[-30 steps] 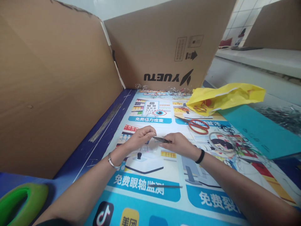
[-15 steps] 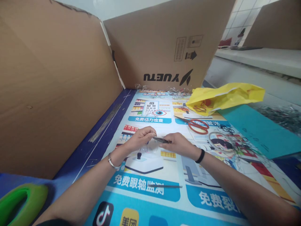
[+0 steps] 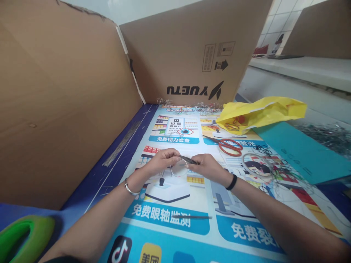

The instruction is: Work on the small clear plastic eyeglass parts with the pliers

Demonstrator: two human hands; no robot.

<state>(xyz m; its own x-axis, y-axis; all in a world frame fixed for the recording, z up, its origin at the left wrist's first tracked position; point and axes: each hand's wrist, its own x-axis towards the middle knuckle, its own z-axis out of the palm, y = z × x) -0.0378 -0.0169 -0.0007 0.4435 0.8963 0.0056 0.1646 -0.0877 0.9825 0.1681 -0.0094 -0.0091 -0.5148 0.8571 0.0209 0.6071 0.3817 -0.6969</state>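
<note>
My left hand [image 3: 162, 161] is closed in a pinch on a thin metal wire, part of which is bent into a round loop [image 3: 178, 176] hanging below the fingers. Short wire ends also stick out beneath them. In my right hand [image 3: 208, 168] is a pair of dark pliers [image 3: 188, 159], its pointed jaws reaching left to my left fingertips. Whether the jaws grip the wire cannot be made out. Red-handled scissors [image 3: 230, 147] lie partly opened beyond my right hand. A thin grey rod [image 3: 196, 217] rests on the printed mat nearer me.
Cardboard panels [image 3: 192, 47] stand at the back and left. To the right are a yellow bag [image 3: 265, 111], a teal sheet [image 3: 304, 153] and tangled wires [image 3: 285, 173]. Straight wires [image 3: 120, 144] lie at left, near a green tape roll [image 3: 41, 233].
The round wire loop now shows more plainly below my hands. The pliers have turned slightly, and my view has shifted a little. My hands stay close together.
</note>
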